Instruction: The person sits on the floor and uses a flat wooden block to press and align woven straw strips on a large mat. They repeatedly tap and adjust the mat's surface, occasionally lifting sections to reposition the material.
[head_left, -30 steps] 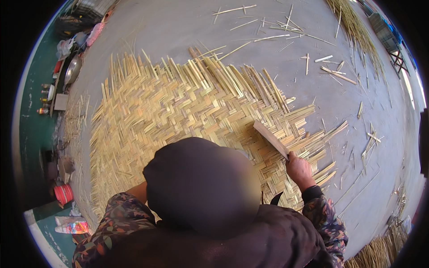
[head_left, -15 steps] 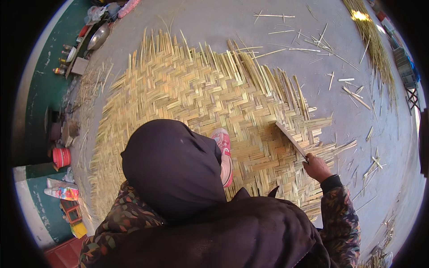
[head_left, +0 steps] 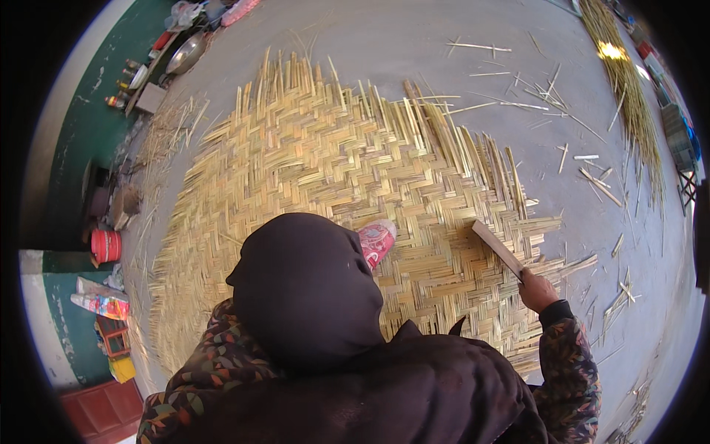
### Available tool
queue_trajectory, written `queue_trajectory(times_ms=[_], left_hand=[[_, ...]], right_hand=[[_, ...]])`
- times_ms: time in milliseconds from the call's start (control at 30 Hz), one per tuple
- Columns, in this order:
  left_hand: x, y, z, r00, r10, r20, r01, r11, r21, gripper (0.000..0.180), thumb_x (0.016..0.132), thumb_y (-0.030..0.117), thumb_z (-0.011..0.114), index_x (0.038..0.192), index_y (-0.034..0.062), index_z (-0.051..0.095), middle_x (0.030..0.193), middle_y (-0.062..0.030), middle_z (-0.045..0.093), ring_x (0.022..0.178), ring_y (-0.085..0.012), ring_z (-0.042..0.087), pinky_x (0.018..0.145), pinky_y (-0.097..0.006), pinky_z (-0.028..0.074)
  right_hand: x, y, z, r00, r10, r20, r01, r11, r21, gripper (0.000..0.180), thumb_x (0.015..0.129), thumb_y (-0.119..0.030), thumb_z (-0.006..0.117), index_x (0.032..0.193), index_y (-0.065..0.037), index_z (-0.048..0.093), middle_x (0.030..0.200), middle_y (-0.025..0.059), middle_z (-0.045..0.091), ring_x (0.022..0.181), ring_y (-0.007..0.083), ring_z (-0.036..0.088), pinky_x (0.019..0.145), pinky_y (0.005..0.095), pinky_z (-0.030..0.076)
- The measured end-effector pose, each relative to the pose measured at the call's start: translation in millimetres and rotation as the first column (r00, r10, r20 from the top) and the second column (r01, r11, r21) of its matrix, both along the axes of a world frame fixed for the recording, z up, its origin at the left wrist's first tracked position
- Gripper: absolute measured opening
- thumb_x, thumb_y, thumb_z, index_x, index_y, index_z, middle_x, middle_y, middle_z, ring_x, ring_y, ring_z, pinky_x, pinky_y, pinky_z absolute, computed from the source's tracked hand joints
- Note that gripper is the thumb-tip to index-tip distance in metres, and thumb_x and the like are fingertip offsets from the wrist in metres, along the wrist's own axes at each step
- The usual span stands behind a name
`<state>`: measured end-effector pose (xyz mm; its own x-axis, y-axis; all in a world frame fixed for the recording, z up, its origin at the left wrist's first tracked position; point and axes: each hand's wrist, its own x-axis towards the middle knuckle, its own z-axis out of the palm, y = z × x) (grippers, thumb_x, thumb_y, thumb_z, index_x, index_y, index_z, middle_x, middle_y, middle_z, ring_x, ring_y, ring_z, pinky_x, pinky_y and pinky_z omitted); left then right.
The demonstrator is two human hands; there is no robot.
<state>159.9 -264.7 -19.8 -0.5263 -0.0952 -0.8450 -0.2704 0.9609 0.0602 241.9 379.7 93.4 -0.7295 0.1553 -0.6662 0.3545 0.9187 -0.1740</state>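
Observation:
A large mat [head_left: 325,159] woven from flat straw-coloured strips in a zigzag pattern lies on the floor. Loose strip ends stick out along its far and right edges. Over the mat's right part, my right hand [head_left: 538,290] is closed round the near end of a flat, narrow, blade-like tool [head_left: 497,248]. The tool slants away to the left, close above or touching the weave; I cannot tell which. My left hand is out of sight; only the patterned left sleeve [head_left: 229,344] shows, behind my dark-clothed knee [head_left: 307,288]. My foot in a pink-red shoe [head_left: 377,243] rests on the mat.
Cut strip scraps [head_left: 547,92] lie scattered on the grey floor to the right. A long bundle of thin stalks [head_left: 629,96] stretches along the far right. By the left wall are a metal bowl [head_left: 186,53], a red bucket [head_left: 106,246] and loose straw [head_left: 159,140].
The whole view has shifted slightly. The tool has turned a little and shows more of its broad side. My knee now covers more of the shoe. The right hand keeps its grip.

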Motion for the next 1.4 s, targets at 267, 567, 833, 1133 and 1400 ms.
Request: queue_trajectory(times_ms=[267, 567, 833, 1133, 1400], left_hand=[[-58.0, 26.6, -19.0, 0.992, -0.123, -0.021, 0.124, 0.987, 0.105, 0.091, 0.078, 0.07, 0.059, 0.124, -0.0092, 0.056, 0.121, -0.031, 0.06, 0.115, -0.0416, 0.058, 0.097, -0.043, 0.046], [-79.5, 3.7, -39.5, 0.958, -0.275, 0.088, 0.256, 0.95, 0.18, 0.092, 0.078, 0.072, 0.057, 0.122, -0.0086, 0.059, 0.119, -0.0311, 0.061, 0.114, -0.0416, 0.058, 0.096, -0.043, 0.046], [-131.8, 36.4, 37.7, 0.753, -0.196, 0.628, 0.124, 0.98, 0.158, 0.082, 0.081, 0.074, 0.055, 0.111, -0.0016, 0.066, 0.105, -0.0246, 0.067, 0.096, -0.0323, 0.067, 0.082, -0.042, 0.051], [-470.9, 244.7, 70.3, 0.964, -0.245, 0.105, 0.066, 0.602, 0.796, 0.046, 0.092, 0.053, 0.059, 0.092, 0.0069, 0.061, 0.064, -0.0008, 0.058, 0.062, -0.0116, 0.059, 0.062, -0.029, 0.049], [-611.1, 355.7, 108.3, 0.995, 0.037, -0.098, 0.068, 0.481, 0.874, 0.043, 0.089, 0.058, 0.061, 0.094, 0.0147, 0.059, 0.069, 0.005, 0.063, 0.077, -0.0126, 0.068, 0.075, -0.029, 0.049]], right_hand=[[-5.8, 21.1, 12.1, 0.997, 0.05, -0.057, -0.049, 0.999, 0.016, 0.032, 0.086, -0.023, 0.06, 0.113, -0.006, 0.056, 0.09, 0.0267, 0.066, 0.089, 0.0458, 0.063, 0.079, 0.0558, 0.049], [14.1, 79.7, 46.1, 0.929, -0.331, 0.163, 0.35, 0.931, -0.106, 0.029, 0.085, -0.018, 0.061, 0.107, 0.001, 0.063, 0.068, 0.0161, 0.065, 0.055, 0.0258, 0.065, 0.055, 0.0384, 0.052], [127.8, 95.8, 79.4, 0.464, -0.777, 0.426, 0.882, 0.45, -0.141, 0.023, 0.087, -0.009, 0.059, 0.105, 0.005, 0.059, 0.066, 0.0119, 0.062, 0.052, 0.0235, 0.062, 0.049, 0.0356, 0.052], [138.9, 0.5, 154.0, 0.142, -0.84, 0.524, 0.944, 0.275, 0.184, 0.03, 0.088, -0.008, 0.059, 0.115, 0.003, 0.058, 0.086, 0.014, 0.066, 0.072, 0.0253, 0.066, 0.066, 0.0345, 0.056], [45.9, -34.0, 203.3, -0.336, -0.823, 0.458, 0.933, -0.357, 0.043, 0.033, 0.088, -0.007, 0.059, 0.12, 0.001, 0.058, 0.097, 0.0146, 0.068, 0.085, 0.0265, 0.067, 0.076, 0.0348, 0.057]])
